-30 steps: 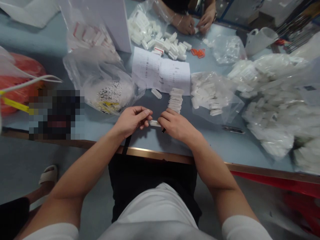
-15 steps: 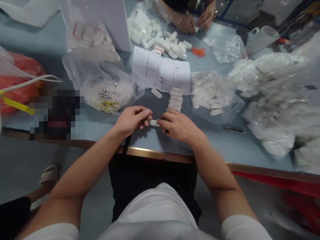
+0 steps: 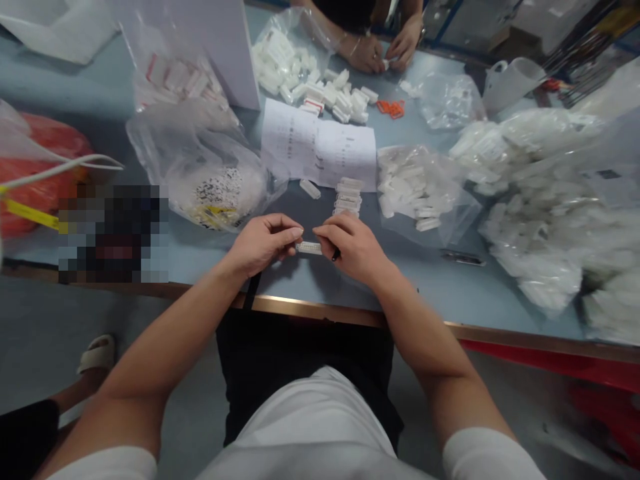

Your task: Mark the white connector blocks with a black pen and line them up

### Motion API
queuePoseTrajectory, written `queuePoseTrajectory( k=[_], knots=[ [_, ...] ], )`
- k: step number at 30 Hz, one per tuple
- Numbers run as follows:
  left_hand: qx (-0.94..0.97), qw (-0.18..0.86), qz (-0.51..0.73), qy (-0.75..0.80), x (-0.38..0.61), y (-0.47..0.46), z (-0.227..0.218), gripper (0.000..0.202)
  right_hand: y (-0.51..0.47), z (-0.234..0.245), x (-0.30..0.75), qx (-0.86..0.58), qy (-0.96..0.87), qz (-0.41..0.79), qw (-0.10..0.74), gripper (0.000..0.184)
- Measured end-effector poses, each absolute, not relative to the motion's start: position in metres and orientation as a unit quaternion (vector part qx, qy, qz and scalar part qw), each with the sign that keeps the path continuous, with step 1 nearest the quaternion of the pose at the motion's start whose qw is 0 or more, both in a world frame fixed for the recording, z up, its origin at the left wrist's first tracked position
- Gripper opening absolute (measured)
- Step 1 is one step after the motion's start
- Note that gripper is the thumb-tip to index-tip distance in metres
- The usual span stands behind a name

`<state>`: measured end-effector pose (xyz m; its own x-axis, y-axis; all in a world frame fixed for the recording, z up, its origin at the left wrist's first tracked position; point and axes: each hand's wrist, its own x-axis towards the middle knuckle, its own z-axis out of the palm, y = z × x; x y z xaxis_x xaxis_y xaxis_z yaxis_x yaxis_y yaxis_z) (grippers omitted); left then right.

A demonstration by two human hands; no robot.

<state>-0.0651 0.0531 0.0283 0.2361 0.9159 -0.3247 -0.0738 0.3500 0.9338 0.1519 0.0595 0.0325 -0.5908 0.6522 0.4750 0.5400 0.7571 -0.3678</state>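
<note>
A narrow white plastic piece (image 3: 309, 248) with a row of small marks or holes lies crosswise between my hands. At its left end, my left hand (image 3: 267, 245) is closed, thumb against forefinger; whatever they pinch is too small to make out. My right hand (image 3: 356, 247) is curled round a thin black object (image 3: 336, 254), mostly hidden in the palm, whose kind I cannot tell. Its fingertips are over the piece's right end. Just beyond that hand, similar white pieces (image 3: 349, 190) are lined up in a stack. A single white piece (image 3: 310, 189) lies to their left.
Printed sheets (image 3: 320, 143) lie behind the pieces. A clear bag of black-and-white bits (image 3: 220, 190) is at left, a bag of white parts (image 3: 415, 190) at right. Large filled bags (image 3: 545, 220) crowd the far right. Across the table, a co-worker's hands (image 3: 383, 55) handle something small.
My right hand's forefinger and thumb have lifted off the white piece, uncovering more of it. The left hand stays by its left end. The whole view has shifted slightly.
</note>
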Motion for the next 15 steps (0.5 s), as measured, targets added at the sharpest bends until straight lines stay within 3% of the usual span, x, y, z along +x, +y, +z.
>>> queuePoseTrajectory(
  k=[5, 15],
  knots=[
    [0.471, 0.67, 0.338, 0.464, -0.0656, 0.0515, 0.0307, 0.032, 0.0547, 0.0303, 0.1437, -0.352, -0.854, 0.135, 0.359, 0.02],
    [0.478, 0.681, 0.307, 0.462, -0.0654, 0.0507, 0.0323, 0.034, 0.0558, 0.0332, 0.1428, -0.339, -0.85, 0.167, 0.367, 0.019]
  ],
)
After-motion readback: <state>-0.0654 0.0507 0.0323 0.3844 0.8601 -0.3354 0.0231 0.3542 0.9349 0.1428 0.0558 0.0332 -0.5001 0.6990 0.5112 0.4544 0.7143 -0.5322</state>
